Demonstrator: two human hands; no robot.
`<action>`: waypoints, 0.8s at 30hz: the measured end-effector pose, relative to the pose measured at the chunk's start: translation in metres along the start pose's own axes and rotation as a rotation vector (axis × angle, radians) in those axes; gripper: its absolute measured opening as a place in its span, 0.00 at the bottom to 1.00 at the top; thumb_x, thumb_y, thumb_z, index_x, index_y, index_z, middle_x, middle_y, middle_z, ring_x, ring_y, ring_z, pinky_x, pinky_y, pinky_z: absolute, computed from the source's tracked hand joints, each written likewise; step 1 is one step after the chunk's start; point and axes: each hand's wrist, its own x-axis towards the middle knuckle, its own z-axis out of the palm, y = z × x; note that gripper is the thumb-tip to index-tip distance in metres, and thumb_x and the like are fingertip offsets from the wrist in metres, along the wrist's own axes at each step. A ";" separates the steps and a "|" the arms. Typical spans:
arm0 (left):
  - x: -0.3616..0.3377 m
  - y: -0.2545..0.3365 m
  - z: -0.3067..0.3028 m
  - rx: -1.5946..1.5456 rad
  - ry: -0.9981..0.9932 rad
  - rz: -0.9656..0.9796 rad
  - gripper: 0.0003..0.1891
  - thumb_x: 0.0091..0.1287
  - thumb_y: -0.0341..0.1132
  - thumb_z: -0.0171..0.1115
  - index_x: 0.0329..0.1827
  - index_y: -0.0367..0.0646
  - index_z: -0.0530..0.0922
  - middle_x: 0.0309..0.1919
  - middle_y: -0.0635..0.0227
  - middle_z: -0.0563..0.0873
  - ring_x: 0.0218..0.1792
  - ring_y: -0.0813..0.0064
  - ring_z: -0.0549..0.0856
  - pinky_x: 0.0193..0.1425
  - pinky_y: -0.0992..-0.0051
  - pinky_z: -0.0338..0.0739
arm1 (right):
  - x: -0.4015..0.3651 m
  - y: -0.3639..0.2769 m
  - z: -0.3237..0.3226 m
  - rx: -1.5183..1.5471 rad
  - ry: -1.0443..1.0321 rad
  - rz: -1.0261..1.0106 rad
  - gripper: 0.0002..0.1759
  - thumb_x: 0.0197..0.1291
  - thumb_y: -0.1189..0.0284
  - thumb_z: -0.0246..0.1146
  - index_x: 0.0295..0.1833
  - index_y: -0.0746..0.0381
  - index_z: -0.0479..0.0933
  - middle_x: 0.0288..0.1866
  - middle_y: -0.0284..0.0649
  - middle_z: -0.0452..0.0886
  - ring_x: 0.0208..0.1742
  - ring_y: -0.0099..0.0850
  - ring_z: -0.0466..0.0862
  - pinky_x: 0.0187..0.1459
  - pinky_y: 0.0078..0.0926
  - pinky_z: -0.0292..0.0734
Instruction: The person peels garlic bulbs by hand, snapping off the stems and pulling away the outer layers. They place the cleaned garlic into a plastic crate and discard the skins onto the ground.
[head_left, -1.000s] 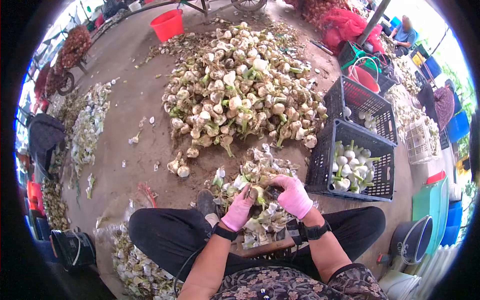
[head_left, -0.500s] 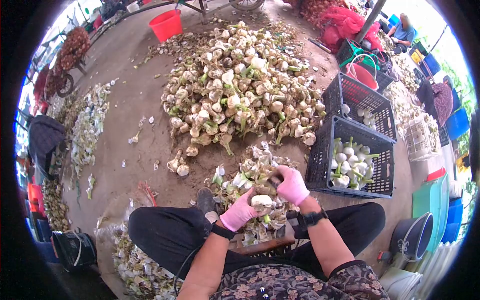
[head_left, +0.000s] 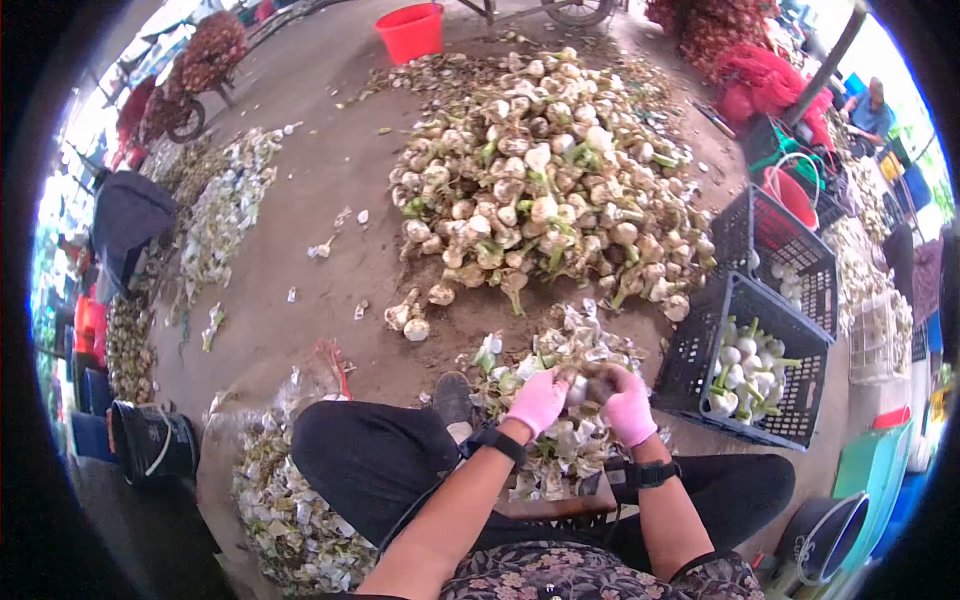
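Note:
Both hands wear pink gloves and meet over my lap on one garlic bulb [head_left: 582,386]. My left hand [head_left: 538,401] grips the bulb from the left, and my right hand [head_left: 628,408] closes on it from the right. Under the hands lies a heap of peeled garlic skins [head_left: 560,440]. A large pile of unpeeled garlic bulbs with green stems [head_left: 545,190] covers the ground ahead. Right of my hands stands a dark plastic crate [head_left: 795,345] holding several cleaned white bulbs [head_left: 745,365].
A second dark crate [head_left: 790,240] stands behind the first. A red bucket [head_left: 412,30] sits at the far end. More skins lie at my left knee [head_left: 280,510] and along the left side [head_left: 225,210]. Another person [head_left: 872,108] sits at the far right.
The view has shifted, so everything sits further right and lower. My hands have come closer together on the bulb, which showed white and more exposed half a second ago.

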 end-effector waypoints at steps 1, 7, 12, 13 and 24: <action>0.005 -0.001 0.002 -0.042 0.026 0.060 0.16 0.68 0.42 0.52 0.46 0.38 0.79 0.37 0.44 0.83 0.43 0.47 0.81 0.45 0.59 0.75 | 0.006 0.013 0.000 0.236 0.086 0.075 0.15 0.58 0.75 0.63 0.52 0.66 0.77 0.40 0.37 0.83 0.37 0.21 0.78 0.39 0.20 0.75; 0.036 0.019 0.039 -0.099 0.234 -0.033 0.19 0.62 0.36 0.58 0.53 0.34 0.77 0.39 0.46 0.83 0.45 0.48 0.81 0.53 0.64 0.74 | 0.014 0.017 0.019 0.627 0.067 0.060 0.18 0.64 0.74 0.60 0.59 0.64 0.72 0.53 0.41 0.78 0.54 0.28 0.77 0.55 0.25 0.73; 0.063 -0.012 0.044 -0.085 0.404 0.049 0.16 0.61 0.32 0.60 0.51 0.37 0.78 0.42 0.50 0.82 0.47 0.53 0.81 0.53 0.67 0.74 | 0.028 0.086 0.038 1.617 0.093 0.601 0.19 0.66 0.63 0.55 0.58 0.59 0.74 0.54 0.44 0.79 0.54 0.39 0.79 0.55 0.40 0.77; 0.080 -0.033 0.035 -0.159 0.464 -0.002 0.16 0.57 0.30 0.60 0.49 0.39 0.78 0.43 0.50 0.81 0.47 0.52 0.80 0.53 0.64 0.74 | 0.025 0.103 0.033 1.696 0.050 0.637 0.16 0.67 0.64 0.53 0.53 0.60 0.76 0.49 0.41 0.82 0.47 0.37 0.82 0.47 0.37 0.81; 0.140 -0.209 -0.141 -0.101 1.135 -0.778 0.33 0.46 0.34 0.75 0.55 0.35 0.68 0.52 0.48 0.76 0.51 0.54 0.78 0.57 0.64 0.73 | 0.016 0.038 -0.141 2.410 0.041 -0.403 0.24 0.60 0.73 0.55 0.62 0.67 0.68 0.58 0.45 0.76 0.51 0.35 0.80 0.46 0.36 0.80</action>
